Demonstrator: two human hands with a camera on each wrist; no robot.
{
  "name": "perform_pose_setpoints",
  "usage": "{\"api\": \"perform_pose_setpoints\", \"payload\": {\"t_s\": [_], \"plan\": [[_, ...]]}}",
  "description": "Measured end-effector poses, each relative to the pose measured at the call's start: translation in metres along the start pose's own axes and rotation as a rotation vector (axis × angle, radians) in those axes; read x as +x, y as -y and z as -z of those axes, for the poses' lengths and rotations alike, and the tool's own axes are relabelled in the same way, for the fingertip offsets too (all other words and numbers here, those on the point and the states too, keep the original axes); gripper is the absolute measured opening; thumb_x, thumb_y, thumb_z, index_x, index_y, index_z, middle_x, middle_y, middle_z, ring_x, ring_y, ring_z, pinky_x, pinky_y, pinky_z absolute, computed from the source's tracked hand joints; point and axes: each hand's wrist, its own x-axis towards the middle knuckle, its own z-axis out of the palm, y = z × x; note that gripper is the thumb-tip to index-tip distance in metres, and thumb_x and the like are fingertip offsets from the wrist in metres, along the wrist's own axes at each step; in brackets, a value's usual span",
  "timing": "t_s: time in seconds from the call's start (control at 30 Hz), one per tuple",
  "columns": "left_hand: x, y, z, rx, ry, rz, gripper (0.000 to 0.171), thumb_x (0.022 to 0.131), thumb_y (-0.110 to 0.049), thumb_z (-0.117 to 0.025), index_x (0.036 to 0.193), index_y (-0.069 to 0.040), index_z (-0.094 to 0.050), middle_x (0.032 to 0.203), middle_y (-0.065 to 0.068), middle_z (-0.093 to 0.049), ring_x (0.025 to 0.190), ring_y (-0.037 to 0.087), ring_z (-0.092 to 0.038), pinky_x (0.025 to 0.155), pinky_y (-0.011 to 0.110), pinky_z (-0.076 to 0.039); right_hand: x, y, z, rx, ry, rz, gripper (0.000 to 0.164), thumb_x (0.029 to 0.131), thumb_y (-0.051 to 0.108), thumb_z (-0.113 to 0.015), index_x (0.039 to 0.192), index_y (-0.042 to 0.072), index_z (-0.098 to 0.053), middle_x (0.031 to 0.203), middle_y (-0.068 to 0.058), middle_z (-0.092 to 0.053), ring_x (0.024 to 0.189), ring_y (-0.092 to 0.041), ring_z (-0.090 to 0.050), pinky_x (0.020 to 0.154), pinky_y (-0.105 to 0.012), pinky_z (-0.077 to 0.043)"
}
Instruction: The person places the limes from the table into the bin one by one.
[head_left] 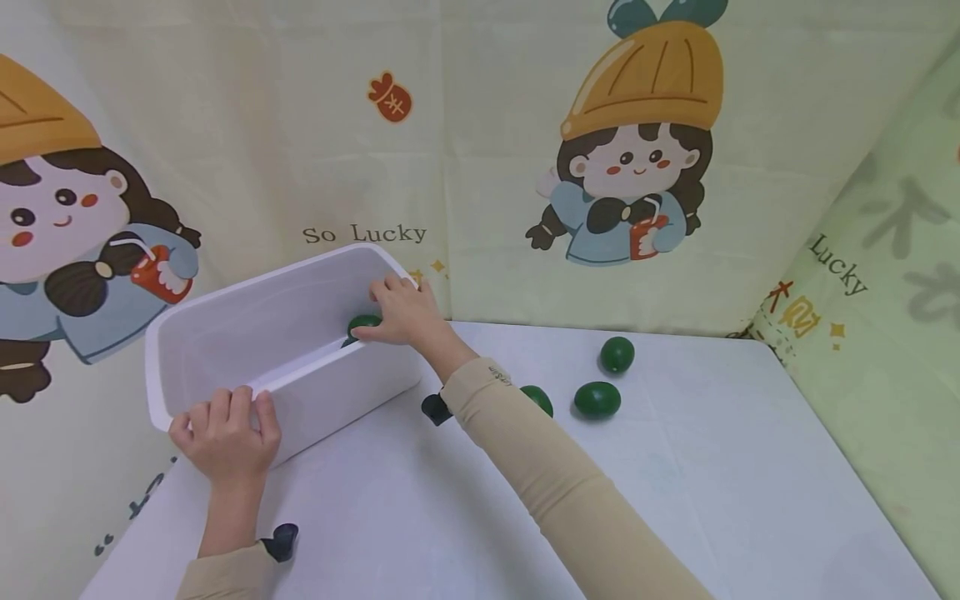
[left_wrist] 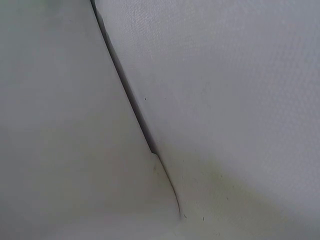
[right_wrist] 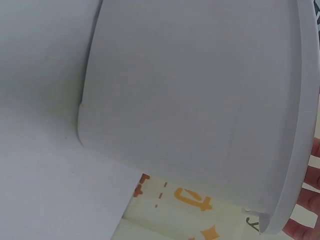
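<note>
A long white plastic bin (head_left: 345, 408) stands on the table at the left, its open top showing. Fingers of my left hand (head_left: 228, 437) curl over its near left rim. At the bin's right end, my right hand (head_left: 408, 315) grips the rim; in the right wrist view its fingertips (right_wrist: 311, 177) show past the edge. Inside the bin, near my right thumb, lies a dark green oval fruit (head_left: 363, 323), partly covered by the hand. The left wrist view has only the white bin wall (left_wrist: 70, 115) and the tabletop (left_wrist: 240, 100).
Two dark green oval fruits (head_left: 597, 400) lie on the white table (head_left: 675, 492) right of the bin. Another green fruit (head_left: 537, 398) is partly hidden behind my right sleeve (head_left: 547, 475). A printed cloth (head_left: 487, 167) hangs behind the table.
</note>
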Motion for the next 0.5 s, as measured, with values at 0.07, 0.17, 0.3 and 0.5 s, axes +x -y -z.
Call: {"api": "perform_pose_setpoints", "payload": {"t_s": [0.07,0.17,0.3,0.5], "plan": [[0.0003,-0.0001,0.0005,0.004,0.005,0.003,0.044,0.086,-0.034,-0.04,0.081,0.007,-0.055,0.077,0.026,-0.055,0.071,0.044,-0.043,0.077,0.057,-0.027,0.0002,-0.0001,0.0002,-0.001,0.001,0.001,0.057,0.079,0.066,-0.048,0.119,0.025,-0.044,0.121,0.007,-0.045,0.115,-0.013,-0.04,0.101,-0.045,-0.025],[0.0007,-0.0004,0.0018,0.009,0.021,0.009,0.046,0.087,-0.035,-0.038,0.081,0.007,-0.055,0.078,0.026,-0.055,0.071,0.044,-0.043,0.078,0.057,-0.027,0.0004,-0.0003,0.001,-0.006,0.002,0.002,0.058,0.079,0.066,-0.048,0.12,0.025,-0.044,0.121,0.007,-0.045,0.115,-0.013,-0.04,0.101,-0.044,-0.026],[0.0018,-0.001,0.0031,0.01,0.046,0.013,0.046,0.088,-0.035,-0.038,0.083,0.007,-0.055,0.08,0.026,-0.055,0.073,0.044,-0.043,0.079,0.058,-0.027,-0.0002,-0.0013,0.0031,-0.011,-0.006,0.006,0.057,0.08,0.065,-0.048,0.12,0.025,-0.044,0.12,0.007,-0.045,0.112,-0.013,-0.041,0.098,-0.042,-0.028],[0.0029,-0.0008,0.0017,0.005,0.027,0.008,0.044,0.086,-0.034,-0.039,0.082,0.006,-0.056,0.079,0.026,-0.055,0.072,0.044,-0.043,0.078,0.058,-0.027,-0.0024,-0.0052,0.0056,-0.011,-0.014,0.011,0.055,0.08,0.064,-0.048,0.118,0.025,-0.043,0.116,0.007,-0.046,0.108,-0.014,-0.041,0.092,-0.037,-0.03]]}}
